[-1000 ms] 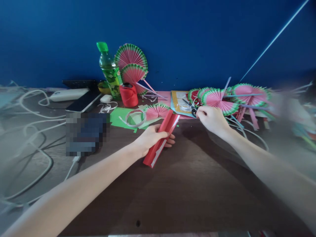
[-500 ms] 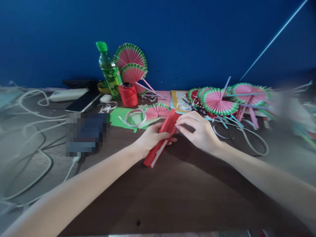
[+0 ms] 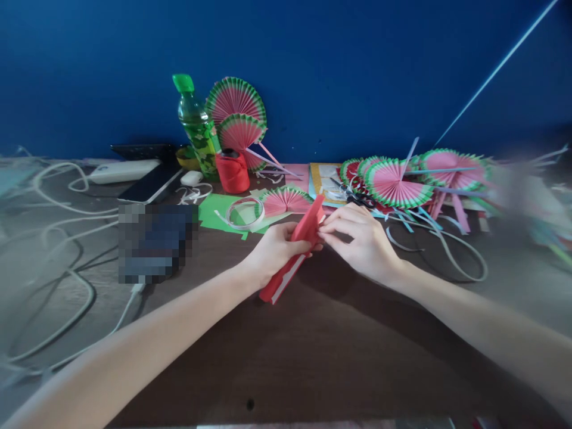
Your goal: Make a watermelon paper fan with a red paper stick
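My left hand (image 3: 273, 249) is wrapped round a folded strip of red pleated paper (image 3: 286, 271) that slants across the dark table (image 3: 339, 351). My right hand (image 3: 361, 238) pinches the strip's upper end with thumb and fingertips, close against the left hand. Just behind the hands lies a half-open pink and green paper fan (image 3: 286, 200) on green paper scraps (image 3: 214, 213). A pair of scissors (image 3: 353, 194) rests beyond my right hand.
A green bottle (image 3: 197, 125), a red spool (image 3: 232, 171) and two upright paper fans (image 3: 236, 116) stand by the blue wall. Several finished fans (image 3: 402, 179) and paper strips lie at the right. White cables (image 3: 58, 238), phones and a charger cover the left. A tape ring (image 3: 243, 213) lies nearby.
My right hand left the scissors at the back right, came over to the red paper strip and now pinches its top end. The left hand kept its hold.
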